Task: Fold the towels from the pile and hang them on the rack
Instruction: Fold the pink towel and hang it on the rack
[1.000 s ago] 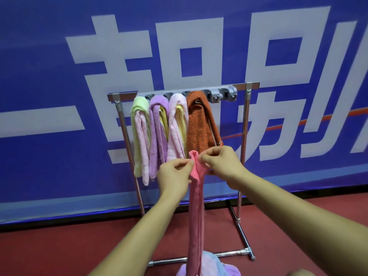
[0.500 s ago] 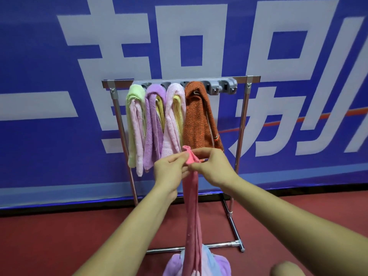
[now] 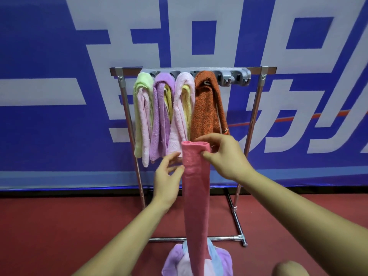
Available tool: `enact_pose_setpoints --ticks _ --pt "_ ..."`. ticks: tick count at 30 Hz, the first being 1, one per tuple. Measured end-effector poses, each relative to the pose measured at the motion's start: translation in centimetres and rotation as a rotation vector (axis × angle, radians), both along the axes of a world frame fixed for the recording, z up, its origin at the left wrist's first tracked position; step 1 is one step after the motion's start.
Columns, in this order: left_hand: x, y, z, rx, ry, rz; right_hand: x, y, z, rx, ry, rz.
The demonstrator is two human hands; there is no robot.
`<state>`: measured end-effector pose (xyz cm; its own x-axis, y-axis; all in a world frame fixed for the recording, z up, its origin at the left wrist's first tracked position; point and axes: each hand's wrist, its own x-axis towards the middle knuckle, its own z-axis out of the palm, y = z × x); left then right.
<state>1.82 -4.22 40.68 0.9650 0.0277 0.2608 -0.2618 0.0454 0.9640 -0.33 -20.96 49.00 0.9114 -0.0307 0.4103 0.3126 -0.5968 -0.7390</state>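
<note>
- Right hand (image 3: pixel 225 156) pinches the top of the long folded pink terry towel (image 3: pixel 196 196), which hangs vertically before the chrome rack (image 3: pixel 256 108).
- Left hand (image 3: pixel 169 176) lies slack-fingered at its edge (holding nothing).
- Empty grey plastic hooks (image 3: pixel 227 79) lie up-right of the grip, nearer the right hand.

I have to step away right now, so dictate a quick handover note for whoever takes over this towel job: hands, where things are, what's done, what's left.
Right hand pinches the top end of the pink towel, which is folded into a long strip hanging down toward the pile on the floor.
Left hand is open, with its fingers by the strip's left edge.
Done: green towel, purple towel, pale pink towel and orange towel hang side by side on the rack.
Left: hang the pink towel, probably on a free hook to the right of the orange one, then fold and hang the pile.
</note>
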Motion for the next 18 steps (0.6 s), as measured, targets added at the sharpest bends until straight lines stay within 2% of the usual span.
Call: enact_pose_setpoints --ticks 4,11,15,18 --pt "0.1 -0.4 -3.3 0.04 0.037 -0.134 0.4 0.0 2.7 0.015 -0.111 -0.006" --pt "0.6 -0.7 -9.2 0.144 0.156 -0.126 1.8 -4.0 6.3 0.133 -0.163 -0.104" --pt "1.2 -1.2 -8.3 0.032 0.226 -0.182 2.0 -6.5 5.4 0.083 -0.134 -0.222" --pt "1.7 -1.2 -7.4 0.013 0.22 -0.202 1.9 -8.4 3.6 -0.057 -0.094 -0.322"
